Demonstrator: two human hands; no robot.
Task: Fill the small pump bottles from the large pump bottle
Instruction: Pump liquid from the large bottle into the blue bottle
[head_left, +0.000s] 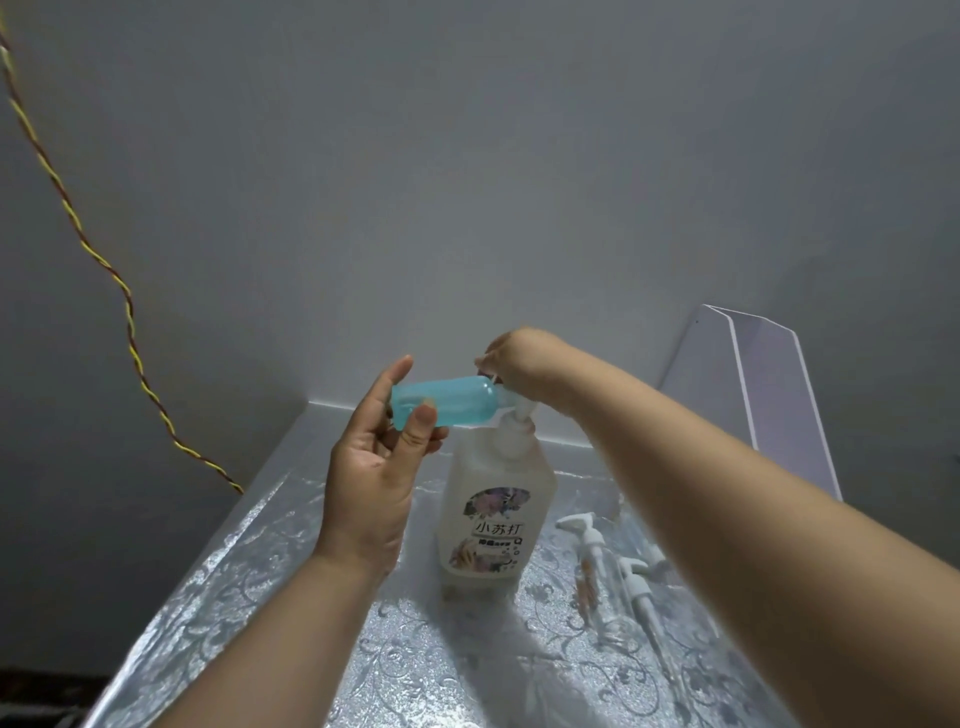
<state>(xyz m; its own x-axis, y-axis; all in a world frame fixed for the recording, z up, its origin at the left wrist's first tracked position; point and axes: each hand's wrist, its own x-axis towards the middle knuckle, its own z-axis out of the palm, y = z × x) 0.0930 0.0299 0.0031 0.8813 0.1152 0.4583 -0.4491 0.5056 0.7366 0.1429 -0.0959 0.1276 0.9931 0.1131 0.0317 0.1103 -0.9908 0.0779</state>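
A large translucent pump bottle (491, 519) with a flowered label stands upright on the silver patterned table (260, 561). My left hand (371, 470) holds a small blue bottle (447, 402) on its side, its open neck against the white pump nozzle. My right hand (514, 364) rests on top of the pump head (519, 415), fingers curled down over it and mostly hidden. A loose white pump top (587, 535) and another white pump top (641, 582) lie on the table to the right, next to clear small bottles that are hard to make out.
A clear acrylic stand (753, 395) leans against the grey wall at the back right. A twisted yellow-and-red cord (130, 332) hangs down the wall at the left. The table's left edge runs diagonally toward me.
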